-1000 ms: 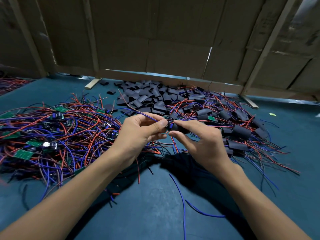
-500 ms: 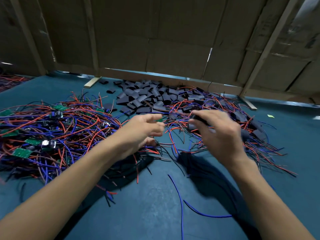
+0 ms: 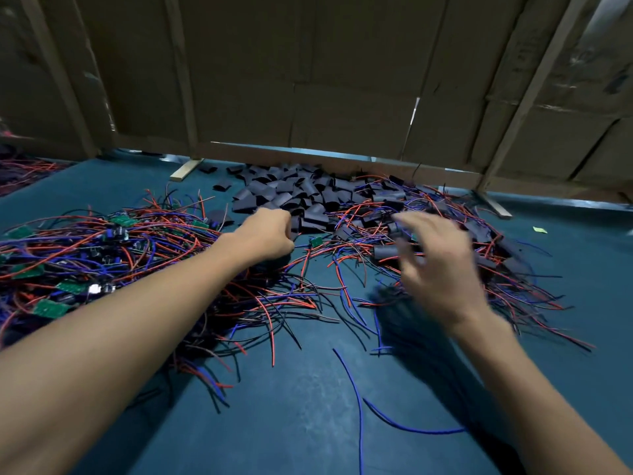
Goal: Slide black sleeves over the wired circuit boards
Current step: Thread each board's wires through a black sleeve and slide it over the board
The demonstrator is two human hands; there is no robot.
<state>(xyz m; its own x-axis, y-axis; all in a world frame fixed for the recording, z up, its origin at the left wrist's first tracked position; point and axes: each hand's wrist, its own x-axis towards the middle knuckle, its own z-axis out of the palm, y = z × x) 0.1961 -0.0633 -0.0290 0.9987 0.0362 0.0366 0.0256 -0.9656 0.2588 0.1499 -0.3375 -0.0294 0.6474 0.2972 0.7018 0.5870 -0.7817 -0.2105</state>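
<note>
Now left hand [image 3: 269, 234] reaches to near edge of loose black sleeves pile [image 3: 301, 197], fingers curled; whether pinching sleeve, cannot tell. Right hand [image 3: 442, 269] blurred, fingers spread, holding nothing, over sleeved boards heap [image 3: 387, 252]. Bare wired circuit boards [image 3: 51, 308] piled far left on teal table [image 3: 308, 423].

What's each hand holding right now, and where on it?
Right hand: nothing, fingers spread, blurred. Left hand: curled at the black sleeves pile's edge; any hold is hidden.
</note>
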